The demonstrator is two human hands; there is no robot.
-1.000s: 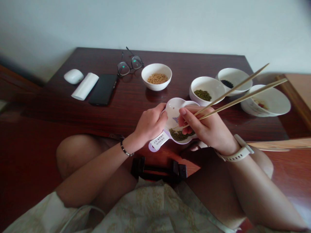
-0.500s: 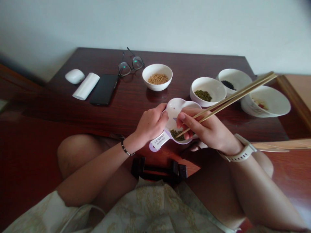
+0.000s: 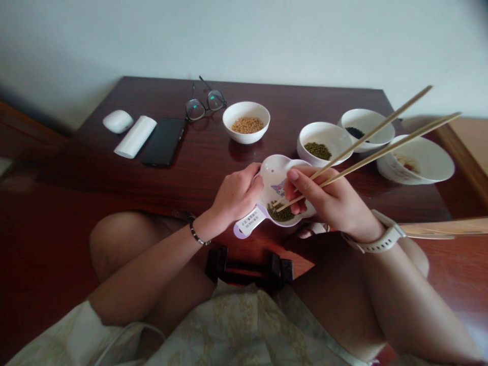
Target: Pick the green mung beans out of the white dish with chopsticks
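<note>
Gripping chopsticks [image 3: 366,147] tips-down-left, right hand [image 3: 328,203]; left hand [image 3: 236,195] clasps dish [image 3: 276,173].

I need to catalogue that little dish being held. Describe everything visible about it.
The small dish is white with lilac edging, lobed like a flower, seemingly plastic, with a cartoon print inside and a white label at its near-left edge. It is tilted toward the person over the table's near edge. Green beans pool at its low end. The left hand grips its left rim; chopsticks reach into the beans.
</note>
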